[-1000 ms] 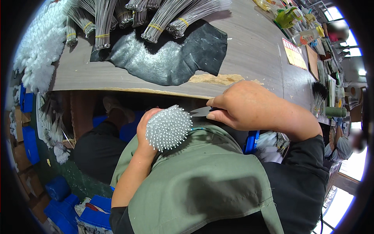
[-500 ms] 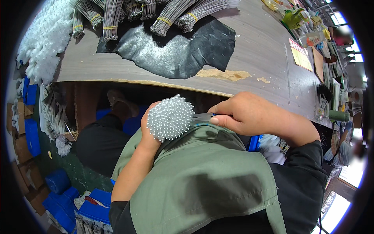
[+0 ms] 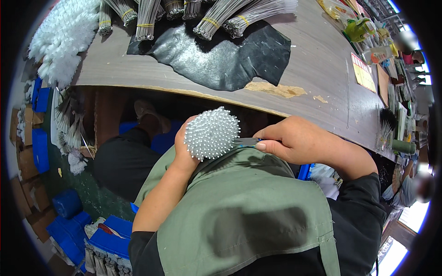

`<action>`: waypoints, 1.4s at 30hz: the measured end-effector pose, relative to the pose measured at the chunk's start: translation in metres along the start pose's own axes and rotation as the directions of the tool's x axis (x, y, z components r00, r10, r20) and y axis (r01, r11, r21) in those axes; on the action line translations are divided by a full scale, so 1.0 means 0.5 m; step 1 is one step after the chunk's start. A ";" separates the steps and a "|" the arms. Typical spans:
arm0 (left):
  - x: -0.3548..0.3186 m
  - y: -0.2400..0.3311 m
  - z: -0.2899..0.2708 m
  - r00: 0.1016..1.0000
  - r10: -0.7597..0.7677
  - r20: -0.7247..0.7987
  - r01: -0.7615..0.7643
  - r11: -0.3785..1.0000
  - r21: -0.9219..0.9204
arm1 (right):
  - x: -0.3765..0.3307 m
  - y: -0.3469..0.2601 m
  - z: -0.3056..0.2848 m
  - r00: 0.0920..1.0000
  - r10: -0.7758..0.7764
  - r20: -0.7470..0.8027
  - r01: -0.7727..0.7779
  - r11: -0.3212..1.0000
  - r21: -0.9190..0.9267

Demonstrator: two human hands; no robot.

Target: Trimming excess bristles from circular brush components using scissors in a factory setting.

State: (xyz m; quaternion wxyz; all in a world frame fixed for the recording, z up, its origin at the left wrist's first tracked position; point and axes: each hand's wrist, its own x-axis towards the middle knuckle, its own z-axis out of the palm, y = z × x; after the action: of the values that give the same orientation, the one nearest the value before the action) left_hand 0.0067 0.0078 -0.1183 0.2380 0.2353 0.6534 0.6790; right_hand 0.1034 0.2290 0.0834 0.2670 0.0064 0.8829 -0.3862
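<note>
Left hand [image 3: 184,154] clamped round white spiky bristle ball [image 3: 212,133], held above green apron [image 3: 244,211], centre of view. Right hand [image 3: 299,142] at 3 o'clock of ball, grip pinched on small metal cutter [image 3: 246,141], tip touching bristles. Bundled wire brushes [image 3: 221,18] on surface [image 3: 317,69] at 12 o'clock. Risk: cutter slips, nicks left fingers or trims bristles unevenly; cause: blade close to thumb, ball unsupported.

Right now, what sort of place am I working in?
Probably a small brush-making workshop: banded wire bundles and white bristle brushes lie on the worn workbench, and blue bins crowd the floor.
</note>
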 end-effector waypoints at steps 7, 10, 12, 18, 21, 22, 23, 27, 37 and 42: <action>0.009 0.064 -0.005 0.922 -0.387 0.004 0.294 0.693 -0.659 | 0.008 0.003 0.009 1.000 0.008 -0.008 -0.008 1.000 0.012; 0.007 0.057 -0.008 0.933 -0.359 -0.038 0.270 0.764 -0.586 | 0.011 -0.002 0.009 1.000 0.008 -0.012 -0.007 1.000 0.022; 0.005 0.047 -0.009 0.936 -0.347 -0.055 0.262 0.795 -0.546 | 0.012 -0.004 0.010 1.000 0.005 -0.014 -0.004 1.000 0.024; 0.001 0.045 -0.012 0.985 -0.125 -0.121 0.124 0.992 -0.016 | 0.018 -0.016 0.015 0.999 -0.030 -0.027 0.032 0.998 0.055; 0.004 0.058 -0.011 0.993 -0.040 -0.115 0.055 0.989 0.135 | 0.026 -0.024 0.017 0.994 -0.101 -0.043 0.100 0.995 -0.019; 0.005 0.067 -0.009 0.995 0.029 -0.100 -0.005 0.973 0.229 | 0.029 -0.031 0.014 0.995 -0.097 -0.028 0.096 0.995 -0.024; 0.005 0.072 -0.009 0.995 0.029 -0.100 -0.005 0.973 0.229 | 0.032 -0.036 0.012 0.995 -0.096 -0.011 0.096 0.995 -0.028; 0.003 0.084 -0.006 0.993 0.098 -0.071 -0.068 0.938 0.340 | 0.046 -0.042 0.009 0.994 -0.110 0.006 0.111 0.993 -0.039; 0.008 0.096 -0.005 0.985 0.166 -0.052 -0.126 0.888 0.441 | 0.056 -0.061 -0.006 0.996 -0.038 0.077 0.040 0.999 -0.021; 0.011 0.099 -0.001 0.985 0.165 -0.045 -0.128 0.885 0.448 | 0.059 -0.066 -0.009 0.994 -0.002 0.111 0.008 0.998 -0.059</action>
State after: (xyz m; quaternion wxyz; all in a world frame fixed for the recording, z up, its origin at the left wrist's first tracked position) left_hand 0.0013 0.0090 -0.0687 0.0994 0.3040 0.7803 0.5374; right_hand 0.0689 0.2030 0.0942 0.3149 -0.0253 0.8778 -0.3602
